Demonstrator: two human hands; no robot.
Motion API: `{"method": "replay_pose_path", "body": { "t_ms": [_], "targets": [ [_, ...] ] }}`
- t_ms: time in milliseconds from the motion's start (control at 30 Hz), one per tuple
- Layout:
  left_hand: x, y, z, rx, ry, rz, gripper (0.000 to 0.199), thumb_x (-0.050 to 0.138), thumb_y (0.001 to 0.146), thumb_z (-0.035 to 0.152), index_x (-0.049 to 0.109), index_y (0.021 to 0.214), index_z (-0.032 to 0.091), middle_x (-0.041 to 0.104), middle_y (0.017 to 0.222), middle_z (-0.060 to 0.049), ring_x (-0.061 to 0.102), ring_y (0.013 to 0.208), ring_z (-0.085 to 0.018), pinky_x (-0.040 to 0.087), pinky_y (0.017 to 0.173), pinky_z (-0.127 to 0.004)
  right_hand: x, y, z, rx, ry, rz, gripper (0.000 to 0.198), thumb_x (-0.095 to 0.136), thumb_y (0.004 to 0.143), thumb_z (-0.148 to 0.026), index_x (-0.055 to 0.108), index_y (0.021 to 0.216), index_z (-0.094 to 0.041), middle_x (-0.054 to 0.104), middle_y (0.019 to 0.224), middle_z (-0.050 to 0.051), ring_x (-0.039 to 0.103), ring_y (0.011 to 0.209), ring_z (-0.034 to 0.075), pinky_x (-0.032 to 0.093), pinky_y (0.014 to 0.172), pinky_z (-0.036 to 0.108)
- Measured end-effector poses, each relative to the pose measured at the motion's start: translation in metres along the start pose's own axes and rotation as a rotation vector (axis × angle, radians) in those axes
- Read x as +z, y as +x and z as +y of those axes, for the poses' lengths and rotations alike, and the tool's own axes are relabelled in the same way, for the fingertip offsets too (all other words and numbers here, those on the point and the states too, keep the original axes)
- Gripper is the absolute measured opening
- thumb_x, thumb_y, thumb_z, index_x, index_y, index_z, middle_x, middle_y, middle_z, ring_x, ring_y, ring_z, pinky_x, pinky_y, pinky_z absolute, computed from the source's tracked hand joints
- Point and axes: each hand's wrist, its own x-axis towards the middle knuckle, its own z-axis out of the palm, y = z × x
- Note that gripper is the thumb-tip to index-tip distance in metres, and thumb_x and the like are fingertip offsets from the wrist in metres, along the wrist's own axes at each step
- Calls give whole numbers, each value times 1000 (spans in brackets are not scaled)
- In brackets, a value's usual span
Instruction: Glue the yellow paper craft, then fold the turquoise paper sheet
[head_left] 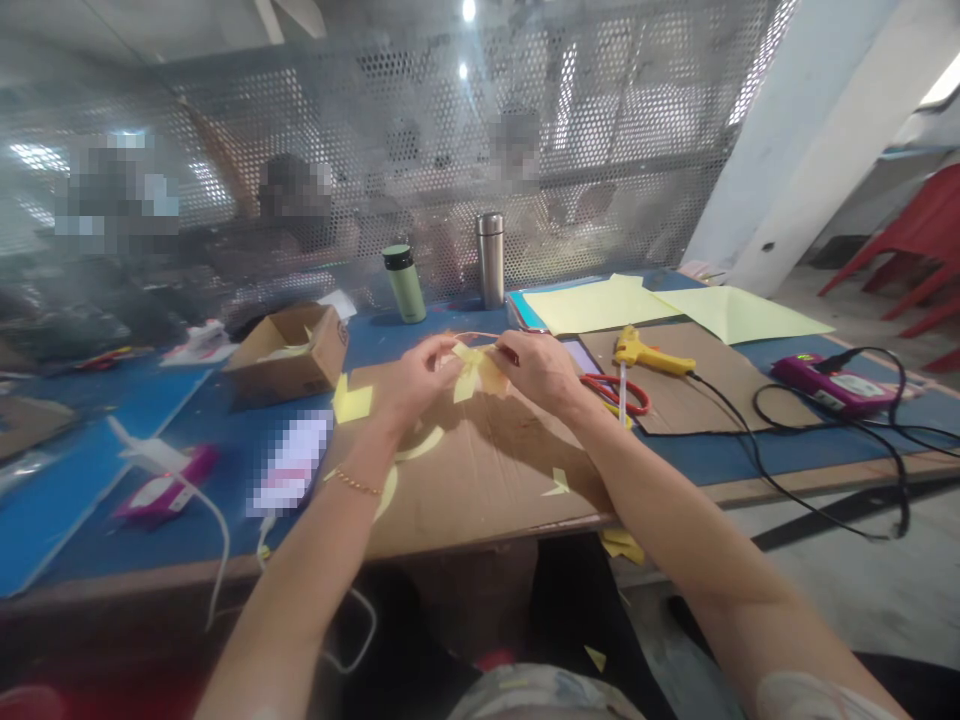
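Observation:
My left hand (pixel 424 375) and my right hand (pixel 540 365) come together over a brown cardboard sheet (pixel 480 480) at the table's near edge. Between them is a pale yellow paper piece (pixel 466 375) with narrow strips, pinched by the fingers of both hands. A thin curved edge arches just behind it; what it belongs to is unclear. Curved yellow paper strips (pixel 424 445) lie beside my left wrist, and a small yellow scrap (pixel 556 484) lies below my right hand. Red-handled scissors (pixel 634 393) rest right of my right hand.
A yellow glue gun (pixel 649 355) with a black cord lies on cardboard at right, near a purple power box (pixel 832 385). Yellow sheets (pixel 600 305), a steel flask (pixel 490 265) and green bottle (pixel 405 285) stand behind. Left are an open carton (pixel 319 365) and a phone (pixel 292 460).

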Motion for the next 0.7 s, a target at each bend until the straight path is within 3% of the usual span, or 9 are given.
{"method": "replay_pose_path", "body": {
  "t_ms": [200, 467, 600, 700],
  "targets": [
    [-4, 1, -1, -56, -47, -29, 27, 73, 85, 41, 77, 103, 21, 72, 91, -5, 62, 81, -19, 49, 73, -31, 0, 1, 1, 11, -26, -9, 19, 54, 92, -20, 65, 76, -20, 68, 72, 5, 54, 65, 16, 27, 61, 28],
    [0, 0, 1, -32, -8, -5, 30, 76, 81, 36, 77, 107, 22, 75, 104, -7, 66, 92, -22, 52, 82, -34, -6, 0, -5, 44, -6, -48, 21, 58, 95, -27, 68, 78, -19, 70, 74, 6, 54, 64, 15, 27, 61, 29],
    [-1, 1, -3, -19, -16, 28, 30, 73, 82, 34, 77, 109, 21, 75, 101, -6, 65, 90, -21, 52, 79, -33, -10, 0, 2, 44, 78, 52, 36, 53, 102, -38, 68, 76, -18, 65, 67, 4, 50, 61, 14, 30, 62, 29],
    [-6, 4, -6, -7, -21, 60, 30, 73, 81, 34, 77, 108, 21, 73, 96, -5, 63, 85, -20, 51, 75, -31, -12, 3, 12, 112, 107, 174, 33, 55, 101, -35, 71, 77, -18, 65, 69, 4, 54, 64, 15, 35, 64, 29]
  ]
}}
